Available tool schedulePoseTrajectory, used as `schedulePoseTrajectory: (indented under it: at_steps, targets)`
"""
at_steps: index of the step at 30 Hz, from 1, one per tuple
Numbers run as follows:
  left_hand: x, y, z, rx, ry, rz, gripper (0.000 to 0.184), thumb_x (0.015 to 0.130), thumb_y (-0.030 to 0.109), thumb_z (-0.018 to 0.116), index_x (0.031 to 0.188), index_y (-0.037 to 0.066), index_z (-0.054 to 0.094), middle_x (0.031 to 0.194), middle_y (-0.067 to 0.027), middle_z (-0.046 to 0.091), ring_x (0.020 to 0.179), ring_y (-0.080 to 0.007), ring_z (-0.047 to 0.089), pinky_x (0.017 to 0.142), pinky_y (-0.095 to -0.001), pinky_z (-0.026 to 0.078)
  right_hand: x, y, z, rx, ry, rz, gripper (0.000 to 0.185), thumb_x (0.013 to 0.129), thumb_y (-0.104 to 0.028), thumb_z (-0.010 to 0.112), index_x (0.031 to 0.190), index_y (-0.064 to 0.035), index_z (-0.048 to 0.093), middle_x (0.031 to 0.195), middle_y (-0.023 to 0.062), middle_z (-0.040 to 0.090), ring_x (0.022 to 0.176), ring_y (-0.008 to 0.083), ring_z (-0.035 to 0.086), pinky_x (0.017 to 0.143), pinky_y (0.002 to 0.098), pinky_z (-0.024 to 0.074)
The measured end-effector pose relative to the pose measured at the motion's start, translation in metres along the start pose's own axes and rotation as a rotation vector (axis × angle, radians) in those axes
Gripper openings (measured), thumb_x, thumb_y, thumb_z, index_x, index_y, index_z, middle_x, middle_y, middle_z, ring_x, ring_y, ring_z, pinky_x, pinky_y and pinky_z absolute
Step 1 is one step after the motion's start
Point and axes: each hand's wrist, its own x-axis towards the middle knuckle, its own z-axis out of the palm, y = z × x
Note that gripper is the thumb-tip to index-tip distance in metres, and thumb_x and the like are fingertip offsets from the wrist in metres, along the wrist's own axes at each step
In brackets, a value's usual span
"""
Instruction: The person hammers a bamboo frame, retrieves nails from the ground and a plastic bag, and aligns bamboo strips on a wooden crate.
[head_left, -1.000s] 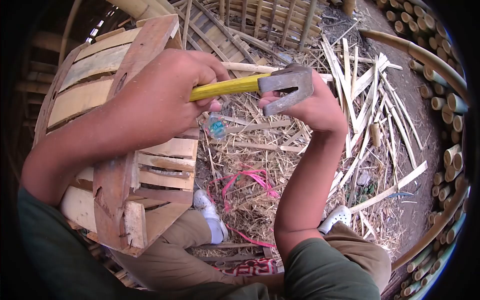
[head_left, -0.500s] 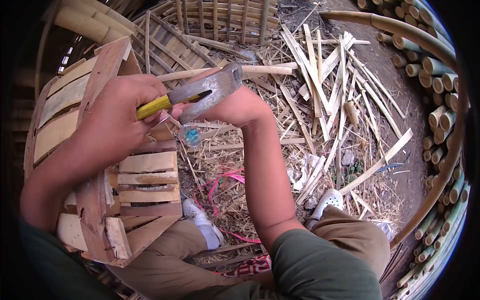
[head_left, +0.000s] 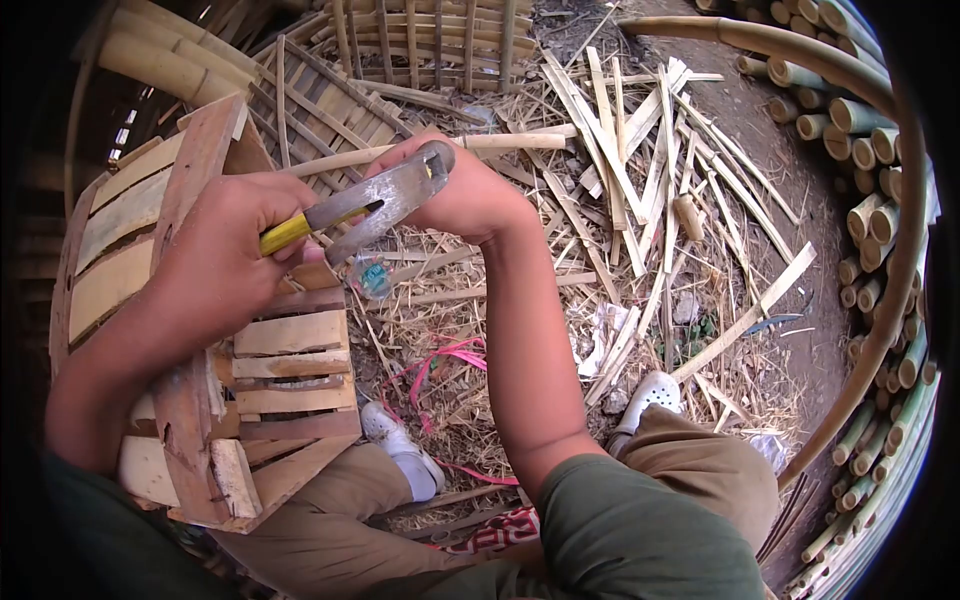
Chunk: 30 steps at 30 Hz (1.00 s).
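My left hand (head_left: 232, 235) is closed in a fist round the yellow handle of a claw hammer (head_left: 400, 188), whose worn grey metal head points right. Just behind the head is my right hand (head_left: 460, 195), bent at the wrist with the fingers curled. The hammer hides most of those fingers and whatever is between them. Below my left forearm, a crate of wooden slats (head_left: 295, 335) leans tilted against my leg. Its slats are nailed to rough brown boards, with gaps between them.
Loose bamboo strips (head_left: 640, 150) lie over straw and shavings. Pink ribbon (head_left: 445, 360) and a crumpled plastic cup (head_left: 370, 278) are on the ground. Cut bamboo poles (head_left: 880, 230) are stacked at the right behind a curved pole (head_left: 905, 200). Slatted bamboo panels (head_left: 430, 45) stand at the back.
The hammer and my left hand have moved slightly left and down, and my right hand has shifted a little left. The whole view has also shifted slightly.
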Motion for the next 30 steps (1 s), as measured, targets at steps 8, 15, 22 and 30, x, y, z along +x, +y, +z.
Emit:
schedulePoseTrajectory:
  at_steps: [8,15,22,30]
  targets:
    - [0.0,0.011,0.0,0.033,-0.016,-0.098,0.008,0.077,-0.004,0.069,0.081,-0.005,0.062,0.079,-0.0148,0.061,0.072,-0.0253,0.06,0.066,-0.0361,0.046,0.0,-0.001,0.011,-0.03,-0.05,-0.175,0.033,0.066,-0.01,0.086,0.095,-0.001,0.072,0.086,0.0046,0.071,0.078,0.0097,0.064,0.071,0.0271,0.0537]
    - [0.002,0.002,-0.001,0.065,0.052,0.056,0.003,0.076,-0.006,0.064,0.077,-0.006,0.061,0.075,-0.0178,0.059,0.069,-0.0307,0.058,0.065,-0.038,0.045,0.009,-0.015,-0.067,-0.615,-0.231,0.274,0.016,0.081,-0.007,0.066,0.094,-0.0001,0.072,0.075,0.0065,0.069,0.066,0.011,0.061,0.059,0.0278,0.0487]
    - [0.002,0.001,-0.001,-0.018,0.035,0.02,0.01,0.081,-0.005,0.064,0.074,-0.007,0.057,0.076,-0.017,0.057,0.069,-0.0305,0.055,0.065,-0.0376,0.043,0.059,-0.026,-0.178,-1.741,-0.509,0.986,0.02,0.081,-0.017,0.069,0.094,-0.0029,0.072,0.081,0.0105,0.069,0.069,0.0207,0.065,0.058,0.0366,0.0539]
    - [0.005,0.001,-0.002,0.099,0.0,-0.07,0.008,0.079,-0.005,0.065,0.078,-0.006,0.058,0.08,-0.0148,0.058,0.076,-0.0287,0.057,0.07,-0.0361,0.044,-0.118,0.107,-0.223,-1.799,-0.351,0.362,0.038,0.088,-0.012,0.057,0.125,-0.0072,0.06,0.127,0.0122,0.059,0.12,0.0275,0.055,0.096,0.0457,0.046]
